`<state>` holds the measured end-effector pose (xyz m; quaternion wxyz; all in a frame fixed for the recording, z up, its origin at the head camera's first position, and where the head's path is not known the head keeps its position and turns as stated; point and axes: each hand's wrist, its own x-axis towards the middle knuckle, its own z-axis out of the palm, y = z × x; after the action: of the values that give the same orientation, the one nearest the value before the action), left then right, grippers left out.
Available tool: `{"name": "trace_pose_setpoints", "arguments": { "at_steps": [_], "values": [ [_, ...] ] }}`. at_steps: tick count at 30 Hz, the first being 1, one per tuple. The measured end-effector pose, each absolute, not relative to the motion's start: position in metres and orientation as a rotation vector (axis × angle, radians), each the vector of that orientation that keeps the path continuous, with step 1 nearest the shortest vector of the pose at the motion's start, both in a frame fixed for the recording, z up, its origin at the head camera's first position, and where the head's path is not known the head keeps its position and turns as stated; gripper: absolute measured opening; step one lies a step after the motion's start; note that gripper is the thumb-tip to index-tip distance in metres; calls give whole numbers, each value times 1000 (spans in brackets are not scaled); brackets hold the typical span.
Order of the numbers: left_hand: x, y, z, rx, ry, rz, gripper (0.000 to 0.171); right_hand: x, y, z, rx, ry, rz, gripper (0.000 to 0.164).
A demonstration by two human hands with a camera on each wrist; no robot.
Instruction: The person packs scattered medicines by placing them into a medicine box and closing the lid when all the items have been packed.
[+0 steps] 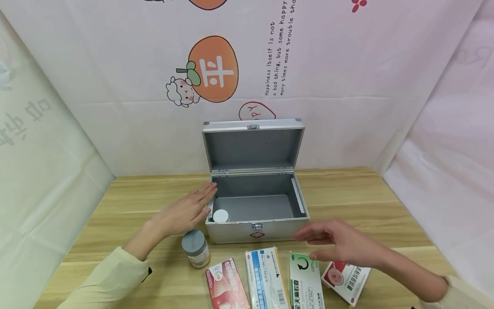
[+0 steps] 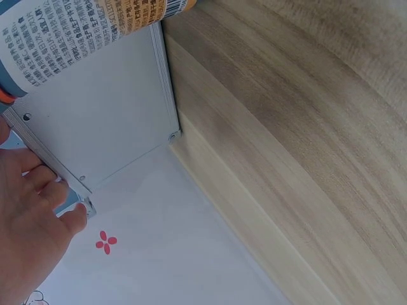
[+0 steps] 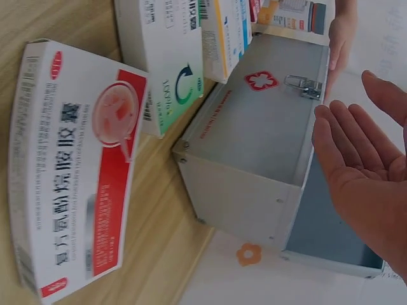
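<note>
A silver first-aid box (image 1: pixel 231 231) with a red cross stands with its lid (image 1: pixel 252 150) raised. Inside its front left corner is a white-capped bottle (image 1: pixel 221 216). My left hand (image 1: pixel 185 212) lies over the box's left rim, fingers extended and holding nothing; in the left wrist view its fingertips are right at that rim. Below this hand stands a grey-lidded jar (image 1: pixel 194 246), beside the box. My right hand (image 1: pixel 339 242) hovers by the front right corner, palm empty and fingers loosely bent. Near it are a green-and-white medicine box (image 1: pixel 306 281) and a red-and-white medicine box (image 1: pixel 349 281).
A pink-red medicine box (image 1: pixel 227 285) and a blue-and-white medicine box (image 1: pixel 267 279) lie in front of the first-aid box on the wooden table (image 1: pixel 154 193). A printed white cloth (image 1: pixel 328 86) hangs behind, with more cloth at both sides.
</note>
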<state>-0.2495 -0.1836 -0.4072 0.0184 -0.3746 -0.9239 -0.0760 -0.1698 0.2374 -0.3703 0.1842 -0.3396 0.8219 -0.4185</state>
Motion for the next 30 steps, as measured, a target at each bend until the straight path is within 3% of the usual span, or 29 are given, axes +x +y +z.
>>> {"name": "trace_pose_setpoints", "arguments": {
  "at_steps": [30],
  "values": [
    [-249,-183,-408,-1152,-2885,-257,61,-171,298,-428,-993,2512,-745,49]
  ]
}}
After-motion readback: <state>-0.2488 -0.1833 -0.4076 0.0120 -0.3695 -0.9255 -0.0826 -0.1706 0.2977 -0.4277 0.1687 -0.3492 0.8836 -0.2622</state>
